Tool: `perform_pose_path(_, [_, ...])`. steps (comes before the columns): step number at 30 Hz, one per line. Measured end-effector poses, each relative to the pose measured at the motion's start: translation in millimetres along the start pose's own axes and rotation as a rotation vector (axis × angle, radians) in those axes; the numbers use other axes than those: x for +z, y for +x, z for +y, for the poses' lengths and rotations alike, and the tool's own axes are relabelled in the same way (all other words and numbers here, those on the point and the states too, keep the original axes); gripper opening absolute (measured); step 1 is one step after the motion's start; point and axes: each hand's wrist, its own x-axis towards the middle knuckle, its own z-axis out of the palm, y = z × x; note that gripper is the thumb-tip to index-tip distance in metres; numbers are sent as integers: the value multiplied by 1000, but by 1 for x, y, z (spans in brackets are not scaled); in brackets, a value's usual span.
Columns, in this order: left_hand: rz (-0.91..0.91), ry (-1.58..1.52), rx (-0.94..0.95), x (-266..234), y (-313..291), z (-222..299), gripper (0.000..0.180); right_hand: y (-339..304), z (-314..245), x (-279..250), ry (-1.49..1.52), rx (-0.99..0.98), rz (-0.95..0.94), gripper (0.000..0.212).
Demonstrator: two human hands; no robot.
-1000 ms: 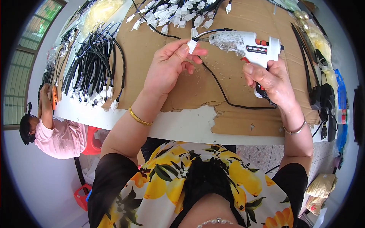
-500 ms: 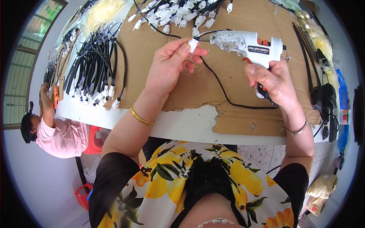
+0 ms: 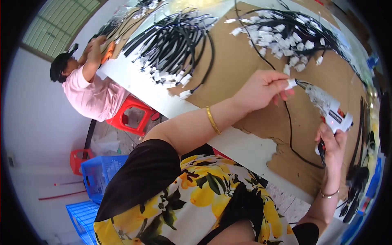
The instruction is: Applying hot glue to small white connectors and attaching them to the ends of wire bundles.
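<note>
Between thumb and fingers, my left hand (image 3: 265, 90) pinches a small white plug connector (image 3: 291, 84) with thin wires leaving its far end. My right hand (image 3: 332, 143) grips a white hot glue gun (image 3: 331, 112), its nozzle end smeared with old glue and turned toward the wires at the connector. Whether the tip touches them I cannot tell. The gun's black cord (image 3: 290, 122) appears to run over the cardboard (image 3: 228, 61). Beyond my left hand lies a heap of black cables with white connectors (image 3: 281, 38).
Another bundle of black cables (image 3: 175, 45) lies on the white table (image 3: 196, 107) to the left. A co-worker in a pink top (image 3: 92, 96) works at the far left, by a red stool (image 3: 132, 116). Blue crates (image 3: 102, 171) stand on the floor. Black strips (image 3: 358, 130) lie at the right.
The view has swung left, so the table, hands and gun appear farther right. The co-worker and crates show more fully. My hands keep the same holds on connector and glue gun.
</note>
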Motion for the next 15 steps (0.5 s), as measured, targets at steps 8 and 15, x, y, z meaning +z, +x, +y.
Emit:
perform_pose_path(8, [-65,-359,-138,-9,0,1,23,1,7,1,-2,-99,15,33])
perform_pose_path(15, [-132,-599,-104,-14,1,-1,25,0,6,0,45,-120,5,34])
